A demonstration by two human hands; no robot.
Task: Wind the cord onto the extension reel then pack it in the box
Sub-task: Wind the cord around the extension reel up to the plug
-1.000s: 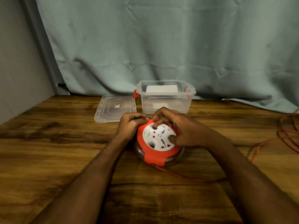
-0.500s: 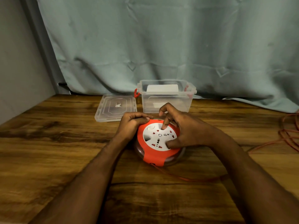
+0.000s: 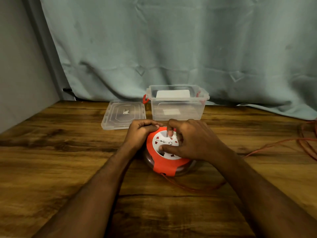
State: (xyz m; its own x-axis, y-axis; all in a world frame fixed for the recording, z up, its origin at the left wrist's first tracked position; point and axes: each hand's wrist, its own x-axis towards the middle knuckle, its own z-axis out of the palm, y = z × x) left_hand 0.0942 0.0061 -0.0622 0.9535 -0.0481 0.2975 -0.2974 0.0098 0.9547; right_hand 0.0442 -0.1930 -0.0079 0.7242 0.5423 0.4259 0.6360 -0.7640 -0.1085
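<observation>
Hands at centre of bench (image 3: pixel 51 169), both on the extension reel (image 3: pixel 167 160). Left hand (image 3: pixel 140 133): fingers curled, gripping the reel's orange rim at its far left edge. Right hand (image 3: pixel 192 141): lies over the reel's white socket face, thumb pressed near the middle, forefinger bent down onto the far part of the face, other fingers curled.

Extension reel: round, orange frame over a clear drum, white face with red-shuttered sockets; lies flat on the bench, face up, just in front of the box.

Cord (image 3: pixel 197 188): orange, leaves the reel at its near edge, runs right across the bench to loose loops at the right border.

Box (image 3: pixel 177 107): clear plastic, red side latches, open, upright behind the reel, near the curtain (image 3: pixel 171 48).

Lid (image 3: pixel 124 114): clear, flat on the bench, just left of the box.
</observation>
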